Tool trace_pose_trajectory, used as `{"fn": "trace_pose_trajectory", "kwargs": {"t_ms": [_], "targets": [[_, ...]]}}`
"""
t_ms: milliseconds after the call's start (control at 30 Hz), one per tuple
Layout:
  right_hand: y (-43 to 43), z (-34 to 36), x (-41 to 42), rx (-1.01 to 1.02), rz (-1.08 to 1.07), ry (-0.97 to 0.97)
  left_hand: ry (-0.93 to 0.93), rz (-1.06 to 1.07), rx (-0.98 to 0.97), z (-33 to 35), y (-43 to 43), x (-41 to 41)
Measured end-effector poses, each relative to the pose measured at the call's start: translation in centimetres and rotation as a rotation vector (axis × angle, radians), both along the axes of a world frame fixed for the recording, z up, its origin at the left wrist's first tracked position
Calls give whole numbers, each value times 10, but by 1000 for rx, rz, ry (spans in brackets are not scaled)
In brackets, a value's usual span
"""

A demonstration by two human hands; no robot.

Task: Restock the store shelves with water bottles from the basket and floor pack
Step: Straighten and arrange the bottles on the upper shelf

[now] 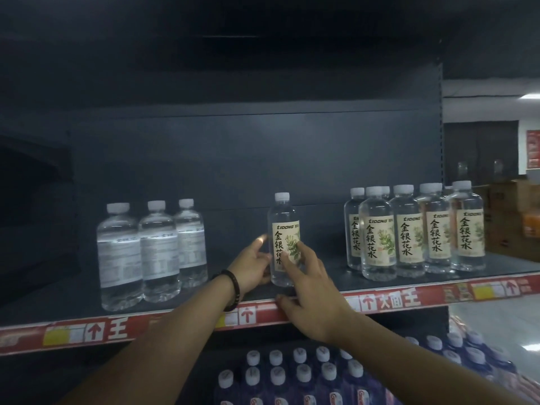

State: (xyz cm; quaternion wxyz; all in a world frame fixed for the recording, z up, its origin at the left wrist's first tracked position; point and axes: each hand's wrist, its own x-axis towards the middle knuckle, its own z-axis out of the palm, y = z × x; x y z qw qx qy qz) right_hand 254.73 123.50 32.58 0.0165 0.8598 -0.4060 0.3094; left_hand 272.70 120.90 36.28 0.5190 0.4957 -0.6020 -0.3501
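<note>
Head view: a single LIDONG water bottle (285, 238) stands upright on the dark shelf (321, 271), near the front edge and about midway along it, with its cream label turned to the camera. The left hand (254, 267) grasps the bottle low on its left side, thumb raised beside the label and fingers wrapped toward the base; a dark bracelet (233, 290) circles that wrist. The right hand (309, 293) is released: its outstretched fingers (304, 252) lie on the front of the label and its thumb rests on the red price strip (394, 299) that runs along the shelf's front edge. To the left, well apart from the held bottle, a row of three bottles (152, 252) stands with the printed backs of their labels facing out. To the right, also apart from it, a cluster of bottles (409, 232) of the same brand stands in two ranks with the labels facing forward. On the level below, white-capped bottles with blue bodies (306, 372) stand packed close together. Cardboard boxes (511, 200) are stacked in the background at far right.
</note>
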Motion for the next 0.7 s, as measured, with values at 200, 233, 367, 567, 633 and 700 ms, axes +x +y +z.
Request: {"fn": "trace_pose_trajectory", "kwargs": {"t_ms": [200,233,367,567,633,700], "targets": [[-23,4,-19,109,-54,-171,-101,13,-27,5,-41,-42],[-27,6,-23,129,-67,-194,-118,2,-36,4,-49,-50],[-41,7,-35,174,-127,-226,-191,-61,-66,4,-68,-73],[-55,0,-51,179,-160,-257,-198,-83,-71,3,-80,-94],[-59,-1,-54,190,-156,-275,-198,-78,-74,3,-84,-95],[-58,-1,-55,199,-155,-267,-177,-80,-67,2,-85,-94]]}}
